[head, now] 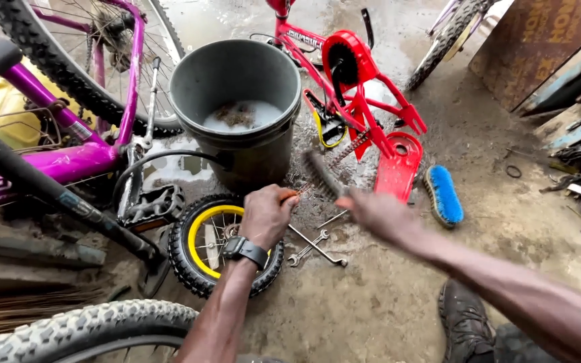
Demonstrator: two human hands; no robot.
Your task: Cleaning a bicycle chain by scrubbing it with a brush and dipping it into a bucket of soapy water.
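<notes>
Wire brush (321, 176) between both hands

A wire brush (317, 176) with a reddish-brown handle and a dark, worn bristle head is held clear of the wet concrete floor (371, 302). It slants from lower left up to the right, handle end low, its head blurred, just in front of the grey bucket (237, 87) of soapy water.

Both arms bare, no sleeves, left hand (265, 216) w/ black wristwatch (244, 249) on a wide black strap at wrist, right hand (376, 214) motion-blurred, dark muddy boot (464, 323) at 5 o'clock, dark trouser leg (519, 343) beside it
</notes>
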